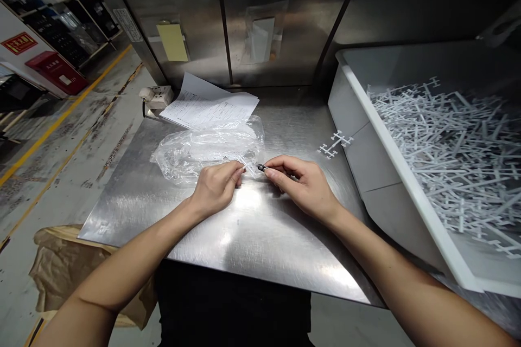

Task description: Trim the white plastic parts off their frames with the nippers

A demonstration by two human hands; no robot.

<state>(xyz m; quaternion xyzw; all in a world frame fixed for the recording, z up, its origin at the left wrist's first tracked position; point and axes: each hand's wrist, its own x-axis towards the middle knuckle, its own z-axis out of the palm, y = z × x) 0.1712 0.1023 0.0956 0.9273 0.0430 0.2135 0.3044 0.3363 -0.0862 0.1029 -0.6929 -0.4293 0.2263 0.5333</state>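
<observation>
A crumpled clear plastic bag (205, 152) lies on the steel table (252, 233). My left hand (215, 187) is closed, its fingertips pinching the bag's near edge. My right hand (303, 184) is closed too, thumb and forefinger pinching a small dark part (261, 167) just right of the bag's opening. Both hands rest low on the tabletop, a few centimetres apart.
A white bin (391, 135) at the right holds several white plastic sprue frames (456, 146); one loose frame (334, 144) lies beside it. Printed papers (211, 105) and a power strip (157, 96) sit at the back. A steel wall stands behind. Brown paper (61, 265) lies on the floor at left.
</observation>
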